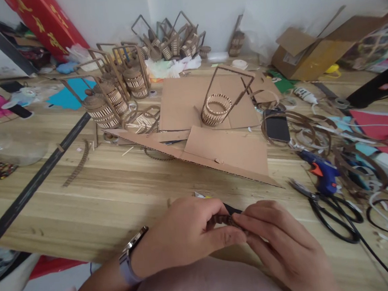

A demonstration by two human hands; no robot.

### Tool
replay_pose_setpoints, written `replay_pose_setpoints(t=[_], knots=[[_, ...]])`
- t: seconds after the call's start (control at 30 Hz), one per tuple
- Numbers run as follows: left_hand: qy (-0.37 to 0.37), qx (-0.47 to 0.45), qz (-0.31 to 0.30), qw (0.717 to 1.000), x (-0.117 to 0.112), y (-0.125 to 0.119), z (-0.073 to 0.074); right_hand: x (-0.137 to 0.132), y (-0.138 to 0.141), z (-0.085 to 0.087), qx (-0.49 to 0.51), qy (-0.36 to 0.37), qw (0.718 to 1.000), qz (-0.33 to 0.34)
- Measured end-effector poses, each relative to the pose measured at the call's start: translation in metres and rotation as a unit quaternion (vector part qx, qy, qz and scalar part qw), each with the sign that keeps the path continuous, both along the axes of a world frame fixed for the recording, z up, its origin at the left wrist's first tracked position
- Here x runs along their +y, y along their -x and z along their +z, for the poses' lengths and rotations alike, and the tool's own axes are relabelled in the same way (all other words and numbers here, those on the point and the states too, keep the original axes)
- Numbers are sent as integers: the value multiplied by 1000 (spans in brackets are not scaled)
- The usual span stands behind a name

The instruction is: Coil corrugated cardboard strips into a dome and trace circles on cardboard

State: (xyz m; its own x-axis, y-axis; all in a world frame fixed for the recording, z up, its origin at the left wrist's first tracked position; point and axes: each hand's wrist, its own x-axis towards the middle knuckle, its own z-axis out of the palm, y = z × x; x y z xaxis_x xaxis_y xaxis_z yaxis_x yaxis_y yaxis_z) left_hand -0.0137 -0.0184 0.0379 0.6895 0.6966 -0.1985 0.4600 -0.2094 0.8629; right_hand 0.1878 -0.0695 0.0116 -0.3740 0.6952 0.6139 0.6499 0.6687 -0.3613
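Both hands meet at the near edge of the wooden table (117, 192). My left hand (184, 233), with a watch on its wrist, pinches a small brown notched cardboard piece (222, 219) between thumb and fingers. My right hand (282, 241) pinches the same piece from the right side. Most of the piece is hidden by the fingers. A dark thin object pokes out just behind it.
Flat cardboard sheets (228, 149) lie in the middle, with a half-built slatted round basket (216, 109) on them. Several finished baskets (109, 98) stand at the back left. A phone (276, 128), blue glue gun (322, 173), black scissors (334, 215) and brown strips lie to the right. An open box (310, 51) stands at the back right.
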Motion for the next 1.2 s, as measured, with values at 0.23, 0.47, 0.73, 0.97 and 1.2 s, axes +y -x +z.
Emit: replay_pose_setpoints(t=[0.23,0.47,0.73,0.97,1.2], knots=[[-103,63,30,992,-6,-4,-3,-1,-4,-3,-95,-49,994,-18],[-114,103,85,984,-12,-15,-8,-1,4,-6,-141,-68,987,-32],[23,-33,19,999,-1,-5,-3,2,1,-5,4,4,1000,-14],[95,-101,-33,990,9,4,-8,2,-1,-5,46,35,998,-2],[-7,-51,-3,999,3,7,-2,1,-2,-4,10,37,999,-5]])
